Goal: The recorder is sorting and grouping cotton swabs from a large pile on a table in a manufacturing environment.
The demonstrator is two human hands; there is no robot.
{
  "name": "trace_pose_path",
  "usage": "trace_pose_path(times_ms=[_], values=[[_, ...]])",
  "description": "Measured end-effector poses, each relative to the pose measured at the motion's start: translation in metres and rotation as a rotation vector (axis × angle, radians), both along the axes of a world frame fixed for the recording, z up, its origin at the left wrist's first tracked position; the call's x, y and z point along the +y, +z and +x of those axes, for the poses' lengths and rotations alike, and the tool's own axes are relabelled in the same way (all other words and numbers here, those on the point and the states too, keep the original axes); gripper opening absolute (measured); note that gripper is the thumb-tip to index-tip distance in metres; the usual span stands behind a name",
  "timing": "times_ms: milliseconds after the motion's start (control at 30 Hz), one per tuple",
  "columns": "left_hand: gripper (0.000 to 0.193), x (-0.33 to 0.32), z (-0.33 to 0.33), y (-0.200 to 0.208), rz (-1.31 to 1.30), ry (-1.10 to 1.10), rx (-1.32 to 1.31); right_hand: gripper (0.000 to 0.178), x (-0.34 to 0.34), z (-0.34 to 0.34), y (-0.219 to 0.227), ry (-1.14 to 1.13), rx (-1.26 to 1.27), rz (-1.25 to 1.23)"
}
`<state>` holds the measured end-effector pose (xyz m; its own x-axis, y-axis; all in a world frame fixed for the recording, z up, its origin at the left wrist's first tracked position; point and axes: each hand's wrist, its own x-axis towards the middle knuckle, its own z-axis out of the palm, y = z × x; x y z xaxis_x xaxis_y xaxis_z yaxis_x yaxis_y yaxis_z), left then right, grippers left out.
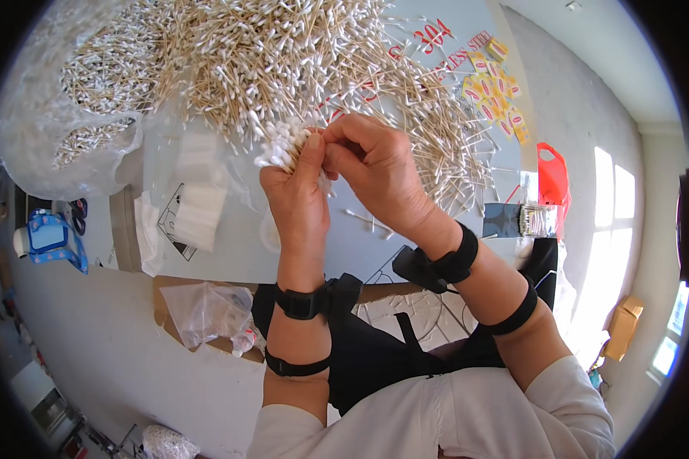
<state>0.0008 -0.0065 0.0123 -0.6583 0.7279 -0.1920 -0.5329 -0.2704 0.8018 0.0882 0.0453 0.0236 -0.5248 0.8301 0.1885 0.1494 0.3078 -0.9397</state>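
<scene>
My left hand (297, 191) is closed around a bundle of cotton swabs (285, 144), their white tips packed together and pointing up and to the left. Against the bundle's right side, my right hand (371, 157) has its thumb and fingers pinched together beside the left thumb. What the right fingertips grip is hidden. Just beyond both hands rises a large heap of loose cotton swabs (268, 53) with wooden sticks. A few single swabs (367, 220) lie on the table below the right wrist.
A clear plastic bag (53, 145) of swabs stands at the left, near flat white packets (199, 203). Yellow-and-white labels (494, 92) lie at the far right. A red bag (551, 180) hangs by the right edge of the grey table (230, 264). Below is a cardboard box (168, 310).
</scene>
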Motion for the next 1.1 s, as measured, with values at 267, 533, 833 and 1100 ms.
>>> trace_pose_path(times_ms=[267, 533, 833, 1100], values=[[0.012, -0.042, 0.011, 0.026, -0.003, -1.105, 0.181, 0.009, 0.013, 0.115, 0.038, -0.106, 0.06, -0.187], [0.025, -0.13, 0.129, -0.058, -0.351, -1.722, 0.681, 0.011, -0.013, 0.229, 0.039, -0.31, -0.037, -0.216], [0.061, -0.123, 0.117, -0.124, -0.655, -1.568, 1.381, 0.01, -0.02, 0.253, 0.037, -0.306, 0.053, -0.234], [0.026, -0.091, 0.089, 0.003, -0.571, -1.658, 1.03, 0.011, -0.002, 0.265, 0.029, -0.37, 0.048, -0.214]])
